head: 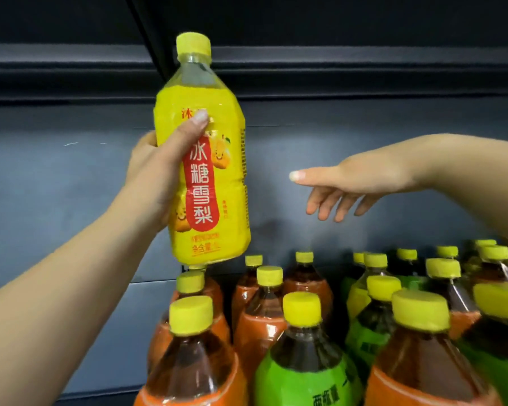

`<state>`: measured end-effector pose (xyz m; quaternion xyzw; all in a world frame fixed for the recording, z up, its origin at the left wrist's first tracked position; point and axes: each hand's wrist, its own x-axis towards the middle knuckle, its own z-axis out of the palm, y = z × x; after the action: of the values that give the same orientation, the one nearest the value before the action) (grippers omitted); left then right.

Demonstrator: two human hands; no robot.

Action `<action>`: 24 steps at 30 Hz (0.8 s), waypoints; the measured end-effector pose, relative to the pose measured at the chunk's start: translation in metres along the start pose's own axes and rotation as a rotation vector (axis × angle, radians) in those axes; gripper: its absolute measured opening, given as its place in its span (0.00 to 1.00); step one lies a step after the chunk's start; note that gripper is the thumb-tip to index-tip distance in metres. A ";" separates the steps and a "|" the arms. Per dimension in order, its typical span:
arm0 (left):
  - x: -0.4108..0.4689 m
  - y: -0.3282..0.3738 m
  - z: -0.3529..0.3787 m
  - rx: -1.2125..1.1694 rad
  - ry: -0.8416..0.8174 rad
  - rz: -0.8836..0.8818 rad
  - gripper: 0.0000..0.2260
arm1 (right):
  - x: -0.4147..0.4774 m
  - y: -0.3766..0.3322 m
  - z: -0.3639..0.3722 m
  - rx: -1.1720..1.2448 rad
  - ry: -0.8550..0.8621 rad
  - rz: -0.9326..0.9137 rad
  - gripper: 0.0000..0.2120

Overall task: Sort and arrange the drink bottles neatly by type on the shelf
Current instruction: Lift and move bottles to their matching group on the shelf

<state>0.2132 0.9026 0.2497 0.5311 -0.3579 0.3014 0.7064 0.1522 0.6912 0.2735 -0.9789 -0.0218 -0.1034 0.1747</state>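
Shows yellow-labelled bottle (206, 183), yellow-capped and upright, gripped by left hand (153, 174) above the shelved rows. Shows right hand (352, 183) empty, fingers straight and drooping, well apart from it. Below, orange-labelled bottles (261, 326) at left, green-labelled bottles (305, 385) mixed in toward right.

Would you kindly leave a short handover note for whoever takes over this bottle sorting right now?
Left hand grips the yellow-label bottle upright, in the air above the orange-label bottles.
Right hand is open and holds nothing, over the rows.
Done: orange labels are grouped at the left.
Left: find a place for the yellow-label bottle. Green-label bottles and orange ones stand mixed in the middle and at the right, so separate them.
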 end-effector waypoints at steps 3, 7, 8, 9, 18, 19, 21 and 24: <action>0.000 -0.020 0.027 -0.035 -0.052 -0.001 0.15 | -0.002 0.023 -0.005 0.001 0.022 -0.014 0.37; -0.002 -0.045 0.054 0.066 -0.082 0.094 0.19 | -0.002 0.046 -0.009 -0.028 0.015 -0.046 0.38; 0.000 -0.049 0.058 0.074 -0.091 0.113 0.21 | 0.000 0.052 -0.011 -0.021 0.015 -0.036 0.37; 0.002 -0.052 0.061 0.065 -0.108 0.120 0.22 | 0.001 0.059 -0.013 -0.016 0.015 -0.021 0.37; 0.008 -0.079 0.077 0.051 -0.199 0.086 0.26 | 0.048 0.096 0.012 -0.130 -0.135 0.119 0.31; 0.008 -0.084 0.077 0.055 -0.186 0.070 0.29 | 0.053 0.100 0.014 -0.141 -0.145 0.125 0.32; 0.005 -0.095 0.075 0.063 -0.169 0.024 0.37 | 0.059 0.106 0.021 -0.180 -0.169 0.129 0.33; 0.000 -0.111 0.074 0.078 -0.166 -0.056 0.32 | 0.066 0.115 0.036 -0.271 -0.293 0.142 0.33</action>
<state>0.2885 0.8030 0.2037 0.5911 -0.3880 0.2501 0.6614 0.2326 0.5965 0.2158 -0.9971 0.0363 0.0504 0.0434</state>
